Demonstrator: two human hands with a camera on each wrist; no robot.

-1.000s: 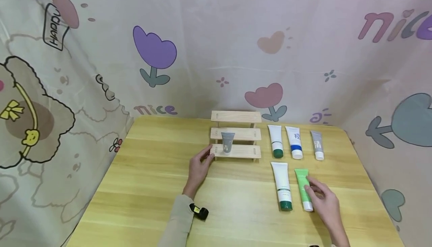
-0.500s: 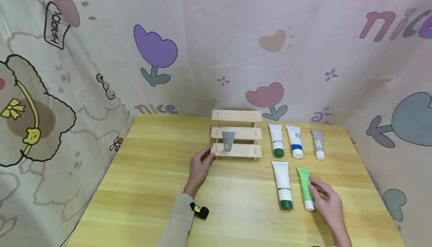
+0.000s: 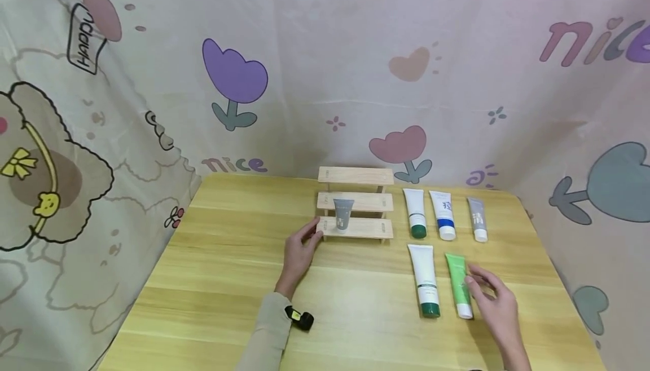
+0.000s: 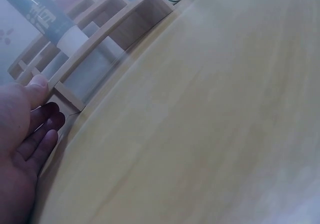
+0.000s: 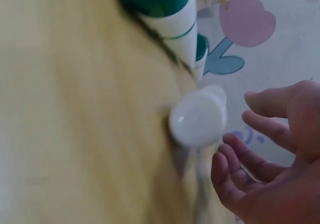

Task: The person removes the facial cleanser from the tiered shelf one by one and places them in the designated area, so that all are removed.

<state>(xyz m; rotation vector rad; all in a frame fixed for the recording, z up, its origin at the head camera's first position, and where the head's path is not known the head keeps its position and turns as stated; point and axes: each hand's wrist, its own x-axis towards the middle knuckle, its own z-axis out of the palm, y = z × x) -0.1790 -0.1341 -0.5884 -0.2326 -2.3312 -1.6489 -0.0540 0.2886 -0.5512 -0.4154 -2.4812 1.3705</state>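
Observation:
A small three-tier wooden display rack (image 3: 365, 228) stands at the back of the table, with a small grey tube (image 3: 342, 215) upright on its lowest step. My left hand (image 3: 298, 254) holds the left end of that step; in the left wrist view the thumb (image 4: 37, 86) lies on the step's corner, with the other fingers beside and below it. A green tube (image 3: 459, 283) with a white cap (image 5: 197, 119) lies on the table. My right hand (image 3: 493, 303) is just right of it, fingers loosely bent, a gap showing between the fingertips and the cap in the right wrist view.
Left of the green tube lies a large white tube (image 3: 424, 278) with a green cap. Behind are a smaller white, green-capped tube (image 3: 416, 210), a white tube with a blue band (image 3: 443, 213) and a grey tube (image 3: 477, 217). A printed curtain (image 3: 304, 49) hangs behind the table.
My right hand has drawn off the green tube, a little to the right, and its fingers have parted from it. The green tube has shifted slightly right. My left hand stays on the rack.

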